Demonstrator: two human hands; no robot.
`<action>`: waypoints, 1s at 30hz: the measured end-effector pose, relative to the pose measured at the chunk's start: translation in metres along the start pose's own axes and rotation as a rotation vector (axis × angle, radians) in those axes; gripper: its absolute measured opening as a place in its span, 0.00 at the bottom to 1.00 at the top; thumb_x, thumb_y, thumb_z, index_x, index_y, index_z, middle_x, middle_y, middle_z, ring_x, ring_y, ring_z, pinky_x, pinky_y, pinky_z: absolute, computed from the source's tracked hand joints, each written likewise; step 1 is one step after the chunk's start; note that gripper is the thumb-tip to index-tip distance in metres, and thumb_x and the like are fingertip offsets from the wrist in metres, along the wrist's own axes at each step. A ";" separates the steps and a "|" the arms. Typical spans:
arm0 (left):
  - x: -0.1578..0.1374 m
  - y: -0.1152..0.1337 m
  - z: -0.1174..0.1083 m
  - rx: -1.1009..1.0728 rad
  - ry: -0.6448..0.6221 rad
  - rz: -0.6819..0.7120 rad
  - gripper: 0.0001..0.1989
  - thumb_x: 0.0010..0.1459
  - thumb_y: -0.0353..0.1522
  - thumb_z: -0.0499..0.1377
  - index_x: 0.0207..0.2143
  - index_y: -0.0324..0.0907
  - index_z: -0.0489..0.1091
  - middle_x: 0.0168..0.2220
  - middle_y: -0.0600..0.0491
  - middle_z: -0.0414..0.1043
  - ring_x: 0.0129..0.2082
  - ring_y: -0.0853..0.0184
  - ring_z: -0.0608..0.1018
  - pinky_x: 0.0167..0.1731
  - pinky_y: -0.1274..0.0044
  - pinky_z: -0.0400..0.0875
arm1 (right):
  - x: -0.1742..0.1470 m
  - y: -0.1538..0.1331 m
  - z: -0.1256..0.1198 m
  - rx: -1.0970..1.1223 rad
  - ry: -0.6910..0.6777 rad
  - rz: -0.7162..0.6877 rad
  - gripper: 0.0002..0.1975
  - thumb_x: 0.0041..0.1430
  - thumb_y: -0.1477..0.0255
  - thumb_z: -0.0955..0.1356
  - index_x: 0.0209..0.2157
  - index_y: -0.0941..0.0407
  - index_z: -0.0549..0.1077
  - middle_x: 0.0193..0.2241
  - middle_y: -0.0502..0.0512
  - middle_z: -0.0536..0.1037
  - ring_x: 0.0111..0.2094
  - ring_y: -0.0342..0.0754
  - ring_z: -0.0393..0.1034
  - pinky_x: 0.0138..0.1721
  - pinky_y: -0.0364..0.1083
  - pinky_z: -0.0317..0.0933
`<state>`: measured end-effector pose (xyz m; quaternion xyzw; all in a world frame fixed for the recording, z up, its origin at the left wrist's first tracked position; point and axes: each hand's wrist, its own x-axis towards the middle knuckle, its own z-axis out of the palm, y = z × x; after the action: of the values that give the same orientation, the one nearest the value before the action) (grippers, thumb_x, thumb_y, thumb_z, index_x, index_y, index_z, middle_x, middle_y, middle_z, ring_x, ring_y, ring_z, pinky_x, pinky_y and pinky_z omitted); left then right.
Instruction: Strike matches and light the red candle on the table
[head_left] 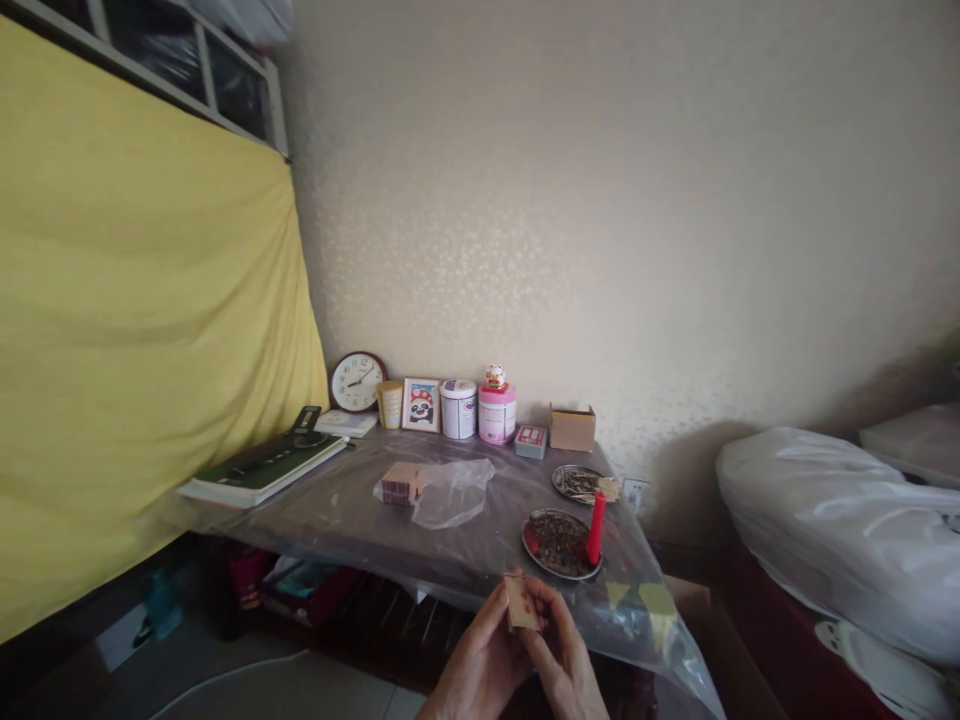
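Note:
A small tan matchbox [523, 604] with red marks on its face is held up in front of the table's near edge. My left hand [480, 655] grips its left side, the thumb along the edge. From the other side, the fingers of my right hand [561, 655] close on the same box. Just beyond my hands, a red candle [596, 528] stands upright at the right of a round metal plate [531, 558] with dark bits on it. Behind that, a second metal plate [559, 490] carries several matchsticks [596, 487].
A stack of small boxes [399, 483] sits by crumpled clear plastic [454, 495] on the film-covered table [322, 530]. Along the wall are a clock [358, 382], a panda picture [421, 406], tins [459, 410] and a cardboard box [572, 430]. Books [262, 470] lie left.

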<state>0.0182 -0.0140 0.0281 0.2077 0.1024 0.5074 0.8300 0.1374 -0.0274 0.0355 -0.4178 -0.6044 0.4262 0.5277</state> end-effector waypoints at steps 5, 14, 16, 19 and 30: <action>-0.001 0.004 -0.004 -0.003 0.127 -0.008 0.16 0.56 0.36 0.57 0.46 0.40 0.68 0.35 0.49 0.75 0.35 0.67 0.76 0.36 0.77 0.67 | 0.005 -0.006 -0.010 0.167 -0.076 0.022 0.20 0.52 0.62 0.68 0.47 0.52 0.69 0.46 0.55 0.75 0.49 0.53 0.68 0.50 0.51 0.61; -0.012 0.007 0.000 0.160 0.066 -0.207 0.16 0.58 0.36 0.53 0.46 0.36 0.67 0.34 0.47 0.75 0.28 0.70 0.76 0.28 0.79 0.68 | 0.010 -0.003 -0.023 0.257 0.037 0.135 0.13 0.52 0.60 0.68 0.30 0.57 0.73 0.20 0.46 0.71 0.22 0.40 0.65 0.26 0.39 0.61; -0.013 0.006 0.000 0.190 0.063 -0.226 0.16 0.59 0.37 0.53 0.47 0.38 0.66 0.35 0.47 0.75 0.28 0.70 0.76 0.27 0.79 0.68 | 0.009 -0.001 -0.022 0.290 0.022 0.153 0.12 0.52 0.62 0.69 0.28 0.58 0.72 0.18 0.45 0.69 0.19 0.38 0.61 0.24 0.38 0.58; -0.013 0.005 -0.001 0.219 0.071 -0.234 0.16 0.59 0.37 0.52 0.46 0.37 0.67 0.34 0.46 0.75 0.27 0.70 0.75 0.26 0.79 0.68 | 0.009 0.001 -0.022 0.291 0.030 0.170 0.12 0.50 0.63 0.70 0.27 0.59 0.72 0.18 0.45 0.70 0.19 0.37 0.61 0.22 0.38 0.57; -0.013 0.003 -0.004 0.218 0.075 -0.257 0.17 0.59 0.36 0.52 0.48 0.37 0.65 0.33 0.45 0.75 0.27 0.69 0.76 0.25 0.79 0.67 | 0.010 0.006 -0.026 0.238 0.051 0.167 0.11 0.50 0.64 0.70 0.27 0.58 0.73 0.20 0.46 0.72 0.19 0.38 0.62 0.24 0.39 0.58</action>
<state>0.0084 -0.0234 0.0257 0.2627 0.2133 0.3902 0.8563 0.1627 -0.0144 0.0345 -0.4119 -0.4992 0.5265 0.5513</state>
